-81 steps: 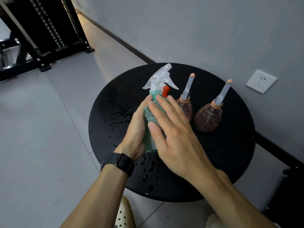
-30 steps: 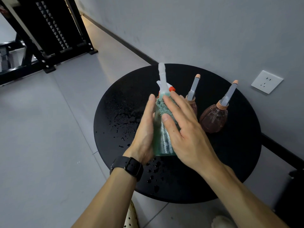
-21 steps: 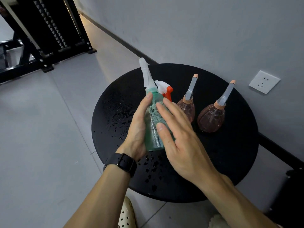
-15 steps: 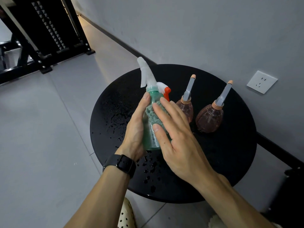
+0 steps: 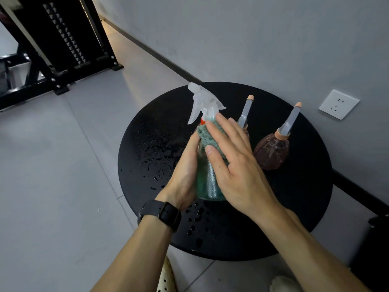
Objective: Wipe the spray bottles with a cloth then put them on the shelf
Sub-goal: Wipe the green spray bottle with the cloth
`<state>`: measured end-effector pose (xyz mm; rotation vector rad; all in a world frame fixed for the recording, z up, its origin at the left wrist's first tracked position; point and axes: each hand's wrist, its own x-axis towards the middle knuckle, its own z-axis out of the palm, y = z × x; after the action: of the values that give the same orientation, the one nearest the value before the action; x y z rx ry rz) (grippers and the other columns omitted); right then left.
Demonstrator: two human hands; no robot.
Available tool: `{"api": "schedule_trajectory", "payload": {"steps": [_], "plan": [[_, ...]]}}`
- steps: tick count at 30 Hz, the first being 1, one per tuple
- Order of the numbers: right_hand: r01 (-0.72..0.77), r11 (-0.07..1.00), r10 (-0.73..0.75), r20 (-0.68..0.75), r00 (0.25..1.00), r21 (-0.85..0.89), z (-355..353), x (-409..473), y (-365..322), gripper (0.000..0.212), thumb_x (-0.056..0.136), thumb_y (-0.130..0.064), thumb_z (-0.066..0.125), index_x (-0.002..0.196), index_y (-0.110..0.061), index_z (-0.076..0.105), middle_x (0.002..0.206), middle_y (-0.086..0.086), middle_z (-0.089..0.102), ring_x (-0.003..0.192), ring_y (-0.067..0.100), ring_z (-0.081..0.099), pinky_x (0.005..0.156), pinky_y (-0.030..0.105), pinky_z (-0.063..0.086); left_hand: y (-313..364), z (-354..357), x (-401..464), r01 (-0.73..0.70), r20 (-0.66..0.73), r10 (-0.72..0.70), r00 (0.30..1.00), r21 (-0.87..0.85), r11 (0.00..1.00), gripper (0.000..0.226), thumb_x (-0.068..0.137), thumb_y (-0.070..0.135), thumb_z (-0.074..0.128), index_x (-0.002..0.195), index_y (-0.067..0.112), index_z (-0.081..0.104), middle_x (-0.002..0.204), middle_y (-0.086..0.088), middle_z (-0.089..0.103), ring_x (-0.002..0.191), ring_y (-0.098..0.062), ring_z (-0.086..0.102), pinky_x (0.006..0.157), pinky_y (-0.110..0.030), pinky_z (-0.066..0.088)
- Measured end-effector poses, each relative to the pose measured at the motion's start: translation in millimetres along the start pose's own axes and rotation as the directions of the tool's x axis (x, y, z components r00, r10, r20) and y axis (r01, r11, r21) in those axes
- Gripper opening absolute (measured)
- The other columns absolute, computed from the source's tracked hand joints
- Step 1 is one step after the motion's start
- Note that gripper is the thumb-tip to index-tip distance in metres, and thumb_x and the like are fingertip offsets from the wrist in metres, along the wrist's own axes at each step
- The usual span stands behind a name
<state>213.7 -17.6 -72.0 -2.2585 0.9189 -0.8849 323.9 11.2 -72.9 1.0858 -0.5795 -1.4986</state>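
arms bare | black smartwatch (image 5: 167,214) on left wrist | perforated cream shoe (image 5: 165,279)

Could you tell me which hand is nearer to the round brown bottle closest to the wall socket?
Right. The right hand lies beside that brown bottle, pressing the cloth on the green spray bottle; the left hand is on the green bottle's far side.

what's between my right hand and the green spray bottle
A teal cloth lies there: the right hand presses it against the green spray bottle, as the head view shows.
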Motion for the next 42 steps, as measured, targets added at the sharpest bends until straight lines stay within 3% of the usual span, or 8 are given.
{"api": "schedule_trajectory", "payload": {"steps": [7, 10, 14, 23, 28, 33, 39, 42], "plan": [[-0.017, 0.999, 0.016, 0.044, 0.999, 0.034, 6, -8, -5, 0.048, 0.104, -0.030, 0.037, 0.151, -0.024, 0.030, 0.159, -0.015, 0.018, 0.145, -0.007, 0.000, 0.111, 0.003, -0.001, 0, -12, 2, -0.030, -0.073, 0.024, 0.997, -0.092, 0.995, 0.065, 0.098, 0.062, 0.037, 0.119, 0.011, 0.072, 0.111, -0.012, 0.072, 0.105, -0.027, 0.068, 0.092, -0.039, 0.053], [-0.018, 0.999, 0.014, 0.085, 0.996, 0.041, 10, -14, -8, 0.050, 0.102, -0.034, 0.035, 0.151, -0.028, 0.026, 0.160, -0.016, 0.015, 0.146, -0.005, -0.001, 0.116, 0.010, 0.004, 3, -16, 4, -0.073, -0.107, 0.058, 0.993, -0.142, 0.987, 0.063, 0.096, 0.062, 0.042, 0.117, 0.009, 0.070, 0.113, -0.014, 0.068, 0.108, -0.031, 0.062, 0.098, -0.042, 0.049], [-0.019, 0.998, 0.013, 0.097, 0.995, 0.058, 10, -18, -7, 0.050, 0.102, -0.034, 0.035, 0.151, -0.028, 0.027, 0.160, -0.016, 0.015, 0.146, -0.005, -0.001, 0.118, 0.014, 0.008, 4, -16, 4, -0.091, -0.118, 0.074, 0.990, -0.143, 0.986, 0.050, 0.095, 0.054, 0.051, 0.111, 0.010, 0.069, 0.101, -0.010, 0.068, 0.095, -0.027, 0.063, 0.086, -0.036, 0.053], [-0.007, 1.000, 0.006, 0.059, 0.998, 0.021, 8, -13, -4, 0.048, 0.103, -0.032, 0.036, 0.150, -0.028, 0.026, 0.160, -0.014, 0.018, 0.147, -0.002, 0.001, 0.116, 0.009, 0.002, 1, -11, 2, -0.097, -0.126, 0.085, 0.988, -0.094, 0.991, 0.044, 0.100, 0.043, 0.048, 0.115, 0.009, 0.072, 0.106, -0.011, 0.071, 0.095, -0.023, 0.068, 0.086, -0.034, 0.055], [-0.049, 0.997, 0.049, 0.011, 0.999, 0.056, -1, -2, 0, 0.047, 0.103, -0.031, 0.038, 0.149, -0.024, 0.034, 0.159, -0.014, 0.022, 0.146, -0.003, 0.006, 0.110, 0.002, 0.000, -3, -2, 2, -0.087, -0.082, 0.086, 0.993, -0.007, 0.996, 0.044, 0.106, 0.038, 0.038, 0.110, 0.008, 0.069, 0.080, -0.003, 0.074, 0.069, -0.014, 0.072, 0.057, -0.023, 0.055], [-0.098, 0.991, 0.098, 0.010, 0.995, 0.089, -4, 2, 4, 0.046, 0.104, -0.030, 0.041, 0.149, -0.027, 0.033, 0.158, -0.016, 0.022, 0.146, -0.004, 0.008, 0.110, 0.001, 0.003, -3, 0, 0, -0.031, -0.049, 0.030, 0.998, -0.023, 0.999, 0.045, 0.105, 0.042, 0.039, 0.115, 0.008, 0.066, 0.081, -0.004, 0.073, 0.069, -0.016, 0.072, 0.055, -0.024, 0.055], [-0.118, 0.986, 0.113, 0.047, 0.993, 0.121, -2, -3, -1, 0.048, 0.104, -0.032, 0.039, 0.150, -0.031, 0.029, 0.159, -0.020, 0.016, 0.145, -0.006, 0.006, 0.115, 0.009, 0.007, 0, -2, 0, -0.053, -0.099, 0.049, 0.994, -0.032, 0.998, 0.059, 0.102, 0.053, 0.040, 0.129, 0.007, 0.066, 0.105, -0.011, 0.074, 0.091, -0.022, 0.072, 0.071, -0.029, 0.058], [-0.117, 0.986, 0.108, 0.080, 0.991, 0.122, 2, -9, -5, 0.049, 0.103, -0.032, 0.039, 0.150, -0.032, 0.027, 0.158, -0.022, 0.015, 0.145, -0.007, 0.005, 0.115, 0.009, 0.008, 1, -10, 2, -0.095, -0.130, 0.085, 0.988, -0.077, 0.992, 0.066, 0.101, 0.059, 0.039, 0.133, 0.007, 0.063, 0.119, -0.016, 0.067, 0.107, -0.029, 0.065, 0.087, -0.037, 0.055]]}}
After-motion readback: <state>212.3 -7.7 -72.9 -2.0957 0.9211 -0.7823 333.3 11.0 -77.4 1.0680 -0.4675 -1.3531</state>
